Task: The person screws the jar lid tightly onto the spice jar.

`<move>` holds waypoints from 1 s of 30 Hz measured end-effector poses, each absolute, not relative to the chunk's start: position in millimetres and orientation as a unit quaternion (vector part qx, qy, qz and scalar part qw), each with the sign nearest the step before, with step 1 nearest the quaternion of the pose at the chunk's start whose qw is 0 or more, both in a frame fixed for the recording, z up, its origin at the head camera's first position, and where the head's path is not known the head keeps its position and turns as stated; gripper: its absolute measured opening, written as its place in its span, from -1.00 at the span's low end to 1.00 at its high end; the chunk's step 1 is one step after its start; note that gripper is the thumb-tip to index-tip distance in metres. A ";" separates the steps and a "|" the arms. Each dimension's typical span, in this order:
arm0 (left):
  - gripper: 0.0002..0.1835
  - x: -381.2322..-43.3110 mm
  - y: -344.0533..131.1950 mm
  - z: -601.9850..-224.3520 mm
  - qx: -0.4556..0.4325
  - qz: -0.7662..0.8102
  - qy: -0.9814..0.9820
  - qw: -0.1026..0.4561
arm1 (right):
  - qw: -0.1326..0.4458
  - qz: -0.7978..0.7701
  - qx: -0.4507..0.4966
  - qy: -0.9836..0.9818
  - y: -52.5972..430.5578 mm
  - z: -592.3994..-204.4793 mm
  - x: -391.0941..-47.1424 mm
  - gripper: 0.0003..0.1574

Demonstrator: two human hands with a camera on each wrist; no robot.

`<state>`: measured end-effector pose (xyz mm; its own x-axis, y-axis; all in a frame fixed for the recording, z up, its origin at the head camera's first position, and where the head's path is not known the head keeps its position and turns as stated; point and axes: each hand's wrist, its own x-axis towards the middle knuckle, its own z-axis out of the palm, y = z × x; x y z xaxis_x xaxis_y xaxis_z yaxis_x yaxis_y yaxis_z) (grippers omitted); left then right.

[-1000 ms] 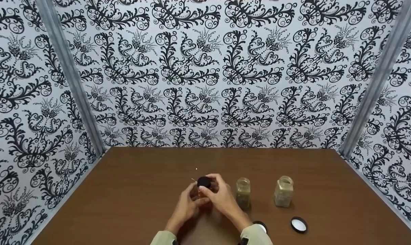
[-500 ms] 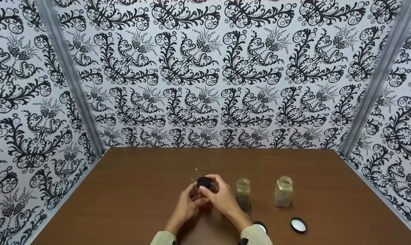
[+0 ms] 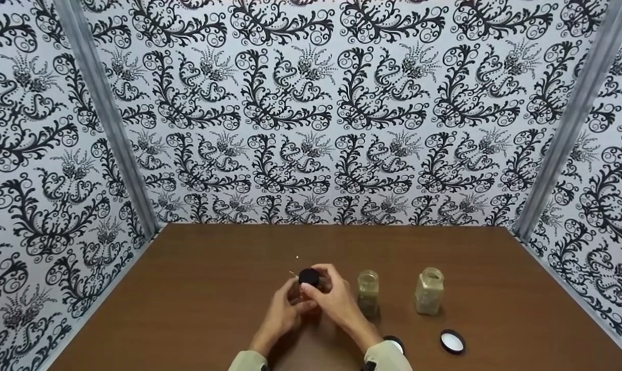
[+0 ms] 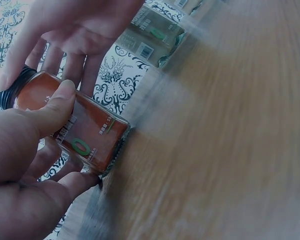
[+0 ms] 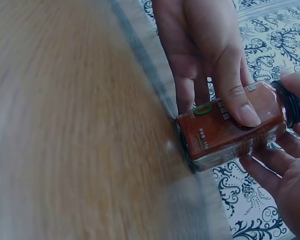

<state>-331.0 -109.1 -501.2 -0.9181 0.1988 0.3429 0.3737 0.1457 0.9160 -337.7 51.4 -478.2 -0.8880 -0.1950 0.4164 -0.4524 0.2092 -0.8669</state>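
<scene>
A square glass jar (image 4: 92,127) of red-orange powder stands on the table between both hands. My left hand (image 3: 284,308) grips its body, thumb across the label and fingers behind. My right hand (image 3: 337,294) holds the black lid (image 3: 309,277) on top, thumb on the near side and fingers on the far side. In the right wrist view the lid (image 5: 288,102) sits at the jar's neck. To the right stand two uncapped glass jars, the nearer one (image 3: 368,296) and the farther one (image 3: 429,293), both with greenish-beige contents.
A black lid (image 3: 452,341) lies with its white inside up, in front of the farther jar. Another lid (image 3: 394,344) is partly hidden by my right sleeve (image 3: 387,355). Small light specks lie on the brown table (image 3: 213,273) beyond the hands. Patterned walls (image 3: 311,154) enclose it.
</scene>
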 end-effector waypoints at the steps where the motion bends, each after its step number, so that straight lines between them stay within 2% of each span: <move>1: -0.42 -330.9 -109.2 -501.3 -0.190 -0.624 -0.755 0.070 | 0.107 0.592 0.213 -0.770 51.7 -478.0 -337.4 -0.43; 9: -0.40 -330.9 -108.1 -502.1 -0.187 -0.622 -0.757 0.070 | 0.097 0.602 0.214 -0.763 51.7 -478.7 -338.8 -0.52; 30: -0.32 -332.7 -108.2 -504.0 -0.193 -0.629 -0.750 0.064 | 0.109 0.565 0.223 -0.787 54.6 -477.9 -338.1 -0.49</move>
